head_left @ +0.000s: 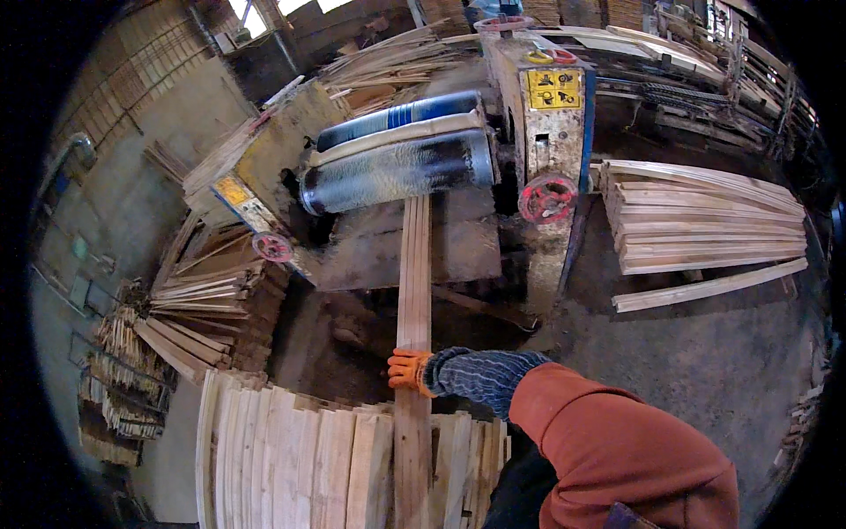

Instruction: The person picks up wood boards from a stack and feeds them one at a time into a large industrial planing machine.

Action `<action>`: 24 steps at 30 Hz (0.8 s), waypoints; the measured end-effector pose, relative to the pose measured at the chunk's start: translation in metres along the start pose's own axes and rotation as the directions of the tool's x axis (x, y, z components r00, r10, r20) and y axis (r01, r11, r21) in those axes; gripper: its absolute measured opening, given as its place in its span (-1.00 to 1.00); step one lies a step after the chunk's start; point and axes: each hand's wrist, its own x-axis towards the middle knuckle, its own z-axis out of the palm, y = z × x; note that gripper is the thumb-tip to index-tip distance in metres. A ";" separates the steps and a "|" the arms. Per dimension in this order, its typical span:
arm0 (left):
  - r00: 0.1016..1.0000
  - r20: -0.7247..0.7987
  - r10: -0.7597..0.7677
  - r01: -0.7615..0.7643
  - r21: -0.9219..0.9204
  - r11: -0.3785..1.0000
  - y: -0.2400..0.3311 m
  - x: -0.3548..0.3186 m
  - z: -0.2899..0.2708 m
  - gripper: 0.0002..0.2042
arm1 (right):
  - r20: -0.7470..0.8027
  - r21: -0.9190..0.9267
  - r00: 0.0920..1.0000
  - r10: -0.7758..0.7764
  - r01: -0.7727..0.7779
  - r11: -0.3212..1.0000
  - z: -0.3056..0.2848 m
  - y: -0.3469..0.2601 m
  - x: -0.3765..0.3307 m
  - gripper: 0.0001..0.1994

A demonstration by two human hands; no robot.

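Note:
My right hand [410, 371], in an orange work glove, is closed around long narrow wooden strips [414, 282], its fingers curled over their left edge. Lengthwise lines mark the strips, which look laid side by side. Their far end reaches under the lower roller [401, 172] of a gluing machine; that end is hidden. Their near part passes over a stack of pale boards [291, 450] close in front of me. A second, blue-streaked roller [397, 119] sits behind the lower one. My left hand is out of view.
Red handwheels [548, 199] stick out from the machine's side posts. A pile of strips [705, 216] lies on the right, with one loose strip [710, 285] before it. More wood pieces [198, 309] are heaped at left. A dark gap lies below the machine's metal plate [463, 242].

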 end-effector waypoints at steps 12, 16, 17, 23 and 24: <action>1.000 -0.011 -0.025 0.025 -0.011 1.000 -0.001 -0.004 0.007 -0.08 | -0.166 -0.118 0.985 -0.040 0.020 0.993 -0.003 -0.004 -0.002 -0.71; 0.999 -0.009 -0.032 0.032 -0.018 0.999 -0.001 -0.005 0.009 -0.07 | -0.061 -0.070 0.998 0.003 -0.007 0.998 -0.002 -0.003 -0.001 -0.62; 0.999 -0.008 -0.034 0.034 -0.019 0.999 -0.002 -0.005 0.009 -0.07 | -0.008 -0.052 1.000 0.021 -0.022 0.998 -0.001 -0.003 0.000 -0.56; 0.999 -0.007 -0.037 0.036 -0.024 0.999 -0.002 -0.007 0.011 -0.05 | 0.014 -0.003 1.000 0.008 -0.008 1.000 0.004 0.002 0.001 -0.51; 0.999 -0.004 -0.038 0.038 -0.026 0.999 -0.002 -0.007 0.012 -0.05 | -0.022 -0.026 1.000 -0.014 0.014 1.000 0.004 0.001 0.000 -0.47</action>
